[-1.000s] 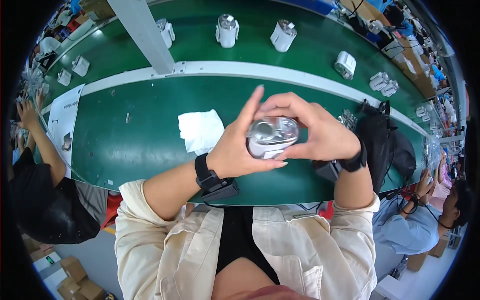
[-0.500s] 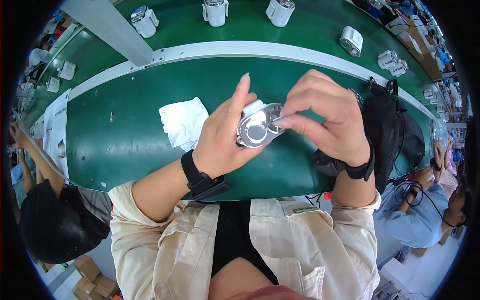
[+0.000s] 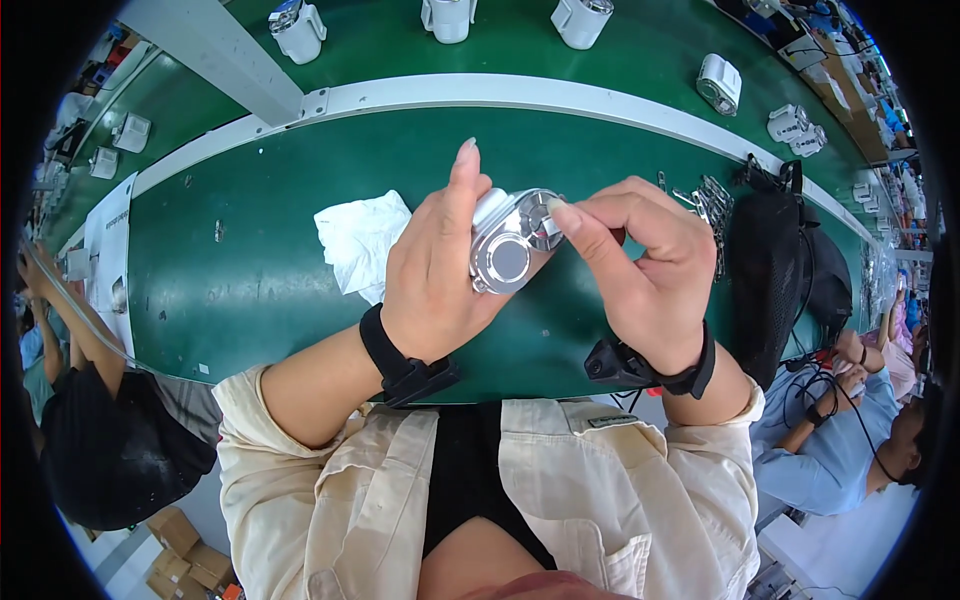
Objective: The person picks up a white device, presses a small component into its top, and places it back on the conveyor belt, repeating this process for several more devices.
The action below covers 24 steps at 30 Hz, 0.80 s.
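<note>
My left hand (image 3: 428, 265) is wrapped round a white device with a shiny silver oval face (image 3: 506, 258), its index finger pointing up and away. A round, mirror-like disc fills the near end of that face. At the face's far right end, the thumb and index finger of my right hand (image 3: 650, 265) are pinched together. Something small and pale shows at those fingertips, too small to name. Left of my left hand lies a crumpled white cloth (image 3: 360, 242) on the green table (image 3: 260, 300).
Several small metal pieces (image 3: 714, 208) lie beyond my right hand, beside a black bag (image 3: 765, 270). A white rail (image 3: 440, 92) crosses behind the table; similar white devices (image 3: 448, 18) stand past it. Co-workers sit on both sides, one in a blue shirt (image 3: 815, 460).
The device has turned in my left hand, its disc end now facing nearer me. My right hand has dropped lower, uncovering the metal pieces behind it.
</note>
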Each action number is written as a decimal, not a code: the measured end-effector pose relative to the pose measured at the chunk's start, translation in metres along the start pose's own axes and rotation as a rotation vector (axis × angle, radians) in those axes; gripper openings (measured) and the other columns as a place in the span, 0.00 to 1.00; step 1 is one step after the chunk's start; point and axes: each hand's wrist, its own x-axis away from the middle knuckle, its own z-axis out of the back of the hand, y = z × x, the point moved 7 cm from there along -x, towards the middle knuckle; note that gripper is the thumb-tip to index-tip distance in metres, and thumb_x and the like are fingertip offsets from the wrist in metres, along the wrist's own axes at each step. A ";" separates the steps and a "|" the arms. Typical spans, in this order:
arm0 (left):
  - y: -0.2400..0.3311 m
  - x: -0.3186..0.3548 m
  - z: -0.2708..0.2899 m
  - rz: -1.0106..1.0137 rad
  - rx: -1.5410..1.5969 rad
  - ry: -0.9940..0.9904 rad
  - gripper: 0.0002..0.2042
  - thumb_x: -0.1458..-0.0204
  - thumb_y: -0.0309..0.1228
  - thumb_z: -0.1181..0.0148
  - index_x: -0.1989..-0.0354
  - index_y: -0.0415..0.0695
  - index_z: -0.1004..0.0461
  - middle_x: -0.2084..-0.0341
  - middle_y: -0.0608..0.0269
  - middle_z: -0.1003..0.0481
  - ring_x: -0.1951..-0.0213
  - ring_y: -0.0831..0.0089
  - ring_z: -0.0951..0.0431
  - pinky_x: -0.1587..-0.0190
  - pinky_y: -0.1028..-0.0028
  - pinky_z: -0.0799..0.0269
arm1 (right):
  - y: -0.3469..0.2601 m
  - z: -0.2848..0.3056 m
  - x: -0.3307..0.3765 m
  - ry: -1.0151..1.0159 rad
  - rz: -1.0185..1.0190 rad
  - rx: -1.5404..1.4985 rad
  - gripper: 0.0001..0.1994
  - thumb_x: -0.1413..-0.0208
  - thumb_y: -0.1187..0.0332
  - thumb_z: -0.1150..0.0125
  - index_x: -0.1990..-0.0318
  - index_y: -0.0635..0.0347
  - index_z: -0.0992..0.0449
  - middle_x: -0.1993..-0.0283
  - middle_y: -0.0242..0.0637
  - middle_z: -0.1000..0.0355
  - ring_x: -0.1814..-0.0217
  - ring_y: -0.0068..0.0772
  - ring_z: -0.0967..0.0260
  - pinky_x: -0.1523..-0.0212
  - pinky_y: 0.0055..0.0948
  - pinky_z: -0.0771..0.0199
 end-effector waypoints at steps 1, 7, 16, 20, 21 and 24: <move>0.001 0.000 0.000 -0.020 -0.021 0.011 0.49 0.65 0.28 0.24 0.34 0.33 0.50 0.60 0.46 0.25 0.64 0.59 0.21 0.63 0.70 0.25 | 0.000 0.000 0.000 0.002 0.000 0.000 0.03 0.51 0.77 0.34 0.73 0.66 0.22 0.76 0.35 0.27 0.76 0.23 0.33 0.75 0.20 0.39; 0.008 -0.002 0.003 -0.172 -0.153 0.076 0.42 0.60 0.26 0.28 0.37 0.29 0.47 0.63 0.46 0.25 0.66 0.58 0.22 0.66 0.69 0.25 | -0.012 -0.002 0.005 0.036 0.203 0.237 0.03 0.54 0.76 0.34 0.72 0.64 0.21 0.75 0.35 0.27 0.77 0.32 0.33 0.75 0.26 0.38; 0.010 -0.004 0.003 -0.241 -0.254 0.117 0.32 0.58 0.25 0.33 0.43 0.28 0.38 0.67 0.49 0.26 0.68 0.57 0.23 0.70 0.68 0.24 | -0.028 -0.022 0.017 0.095 0.342 0.551 0.08 0.57 0.78 0.35 0.66 0.66 0.23 0.72 0.37 0.28 0.77 0.35 0.36 0.75 0.32 0.42; 0.006 -0.005 0.003 -0.251 -0.232 0.124 0.32 0.57 0.25 0.34 0.42 0.28 0.39 0.66 0.48 0.26 0.68 0.57 0.23 0.69 0.67 0.24 | -0.022 -0.022 0.018 0.137 0.363 0.476 0.09 0.57 0.79 0.36 0.65 0.68 0.23 0.71 0.38 0.29 0.77 0.36 0.36 0.75 0.31 0.42; 0.007 -0.005 0.004 -0.235 -0.219 0.123 0.33 0.57 0.25 0.34 0.42 0.28 0.39 0.66 0.48 0.26 0.68 0.57 0.23 0.69 0.67 0.24 | -0.022 -0.022 0.018 0.139 0.363 0.475 0.09 0.57 0.79 0.36 0.65 0.68 0.23 0.71 0.38 0.29 0.77 0.36 0.36 0.75 0.31 0.42; 0.007 -0.004 0.007 -0.205 -0.193 0.121 0.33 0.56 0.26 0.34 0.42 0.28 0.40 0.66 0.48 0.26 0.68 0.57 0.23 0.69 0.68 0.24 | -0.025 -0.017 0.018 0.141 0.417 0.410 0.10 0.58 0.79 0.35 0.65 0.67 0.22 0.71 0.38 0.28 0.77 0.35 0.35 0.75 0.30 0.42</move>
